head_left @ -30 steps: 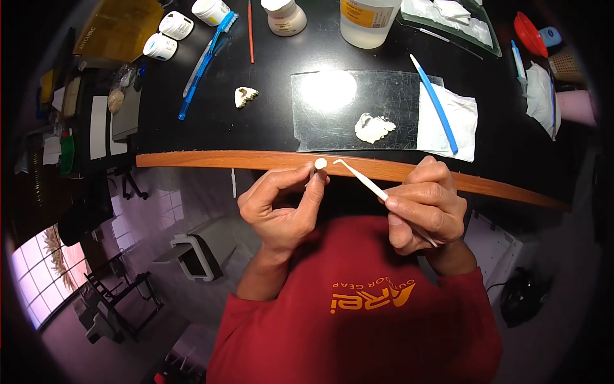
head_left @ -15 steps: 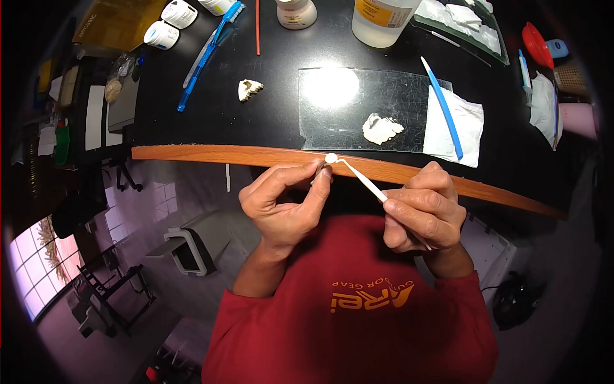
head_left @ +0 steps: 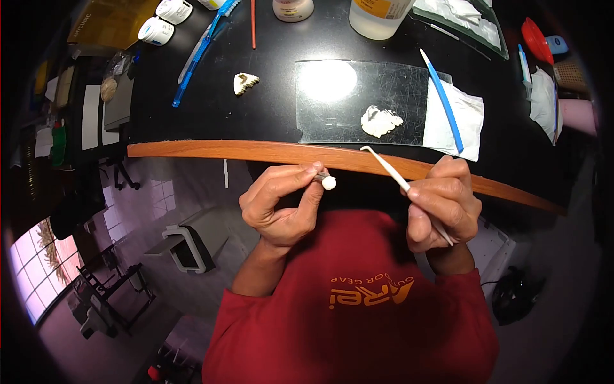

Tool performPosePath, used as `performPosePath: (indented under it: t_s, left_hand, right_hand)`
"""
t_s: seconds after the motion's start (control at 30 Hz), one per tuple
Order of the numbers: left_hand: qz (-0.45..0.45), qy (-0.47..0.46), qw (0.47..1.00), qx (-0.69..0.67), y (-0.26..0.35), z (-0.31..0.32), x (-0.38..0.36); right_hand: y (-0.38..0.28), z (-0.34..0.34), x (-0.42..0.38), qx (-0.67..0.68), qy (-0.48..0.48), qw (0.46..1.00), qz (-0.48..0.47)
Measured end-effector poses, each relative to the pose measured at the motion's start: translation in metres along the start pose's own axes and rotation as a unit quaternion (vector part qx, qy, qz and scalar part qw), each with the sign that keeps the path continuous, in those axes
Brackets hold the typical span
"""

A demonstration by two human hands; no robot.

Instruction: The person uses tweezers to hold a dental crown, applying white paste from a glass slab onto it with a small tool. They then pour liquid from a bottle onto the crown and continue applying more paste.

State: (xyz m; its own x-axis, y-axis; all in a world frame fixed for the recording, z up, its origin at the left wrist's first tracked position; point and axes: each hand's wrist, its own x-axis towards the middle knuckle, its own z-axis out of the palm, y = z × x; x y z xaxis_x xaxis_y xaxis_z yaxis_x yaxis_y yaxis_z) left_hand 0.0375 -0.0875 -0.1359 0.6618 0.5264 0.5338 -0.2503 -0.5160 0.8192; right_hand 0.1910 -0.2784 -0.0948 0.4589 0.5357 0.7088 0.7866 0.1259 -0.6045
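Note:
Between its thumb and index finger, my left hand (head_left: 281, 200) pinches a small dark tube (head_left: 320, 175) with a round white end, just off the table's front edge. My right hand (head_left: 448, 208) holds a thin white tool (head_left: 390, 169) whose bent tip points up and left, apart from the tube. Beyond the hands lies a glass plate (head_left: 332, 115) with a lump of cream-white paste (head_left: 381, 121) on it. A blue spatula (head_left: 446, 105) rests across a white tissue (head_left: 467, 118) at the plate's right.
A toothed cream-coloured piece (head_left: 244, 83) lies left of the plate. Farther left is a blue toothbrush (head_left: 195, 64). White jars (head_left: 155, 31) and a large bottle (head_left: 377, 19) stand at the back. A wooden edge (head_left: 236, 150) borders the table's front.
The white tool's tip has moved away from the white end of the tube, with my right hand shifting right. The tube's white end now sits lower and tilts toward me.

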Motion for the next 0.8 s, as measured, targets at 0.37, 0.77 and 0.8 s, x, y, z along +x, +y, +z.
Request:
performPosePath:
  t_s: [0.37, 0.77, 0.8]
  left_hand:
    - [-0.035, 0.008, 0.993, -0.109, -0.005, 0.005, -0.013]
    - [-0.126, -0.06, 0.978, -0.154, 0.017, -0.017, -0.004]
    - [-0.136, -0.061, 0.977, -0.151, 0.019, -0.017, -0.003]
  right_hand:
    - [0.0, -0.008, 0.003, -0.048, -0.007, 0.999, 0.025]
    - [0.011, 0.0, 0.004, -0.095, 0.001, 0.995, 0.034]
    - [0.012, 0.001, 0.004, -0.104, 0.004, 0.994, 0.032]
